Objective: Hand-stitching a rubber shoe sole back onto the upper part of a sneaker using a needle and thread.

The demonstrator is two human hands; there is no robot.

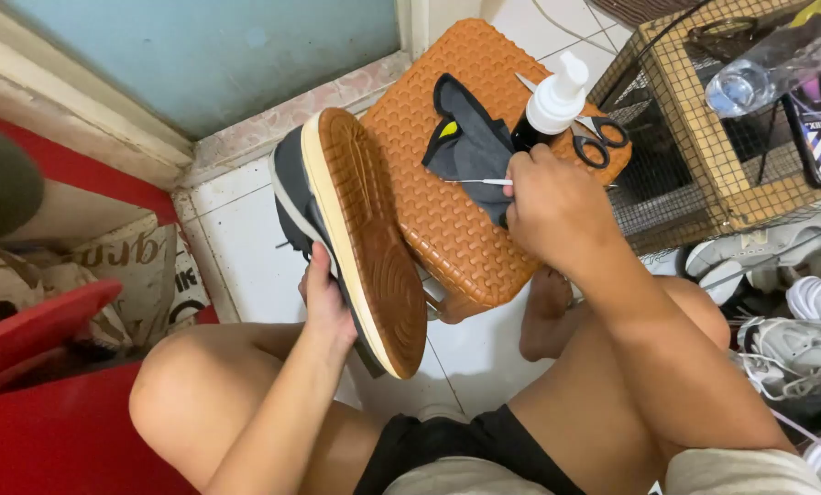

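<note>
**Sneaker Sole Up, Swab in Hand**

We held a dark sneaker [337,229] in our left hand [323,298], grip clamped on its side, the tan rubber sole turned up toward us and the toe pointing near. Our right hand [557,211] had its grip closed on a thin white swab stick [484,181], its tip pointing left over a dark grey cloth [470,147]. That cloth lay on an orange woven stool [447,229], which stood on the white tiled floor [246,247] just right of the sneaker. A dark pump bottle [552,96] with a white top stood just beyond our right hand, black-handled scissors [598,137] beside it. Pale sneakers [795,339] were heaped at the far right.
</note>
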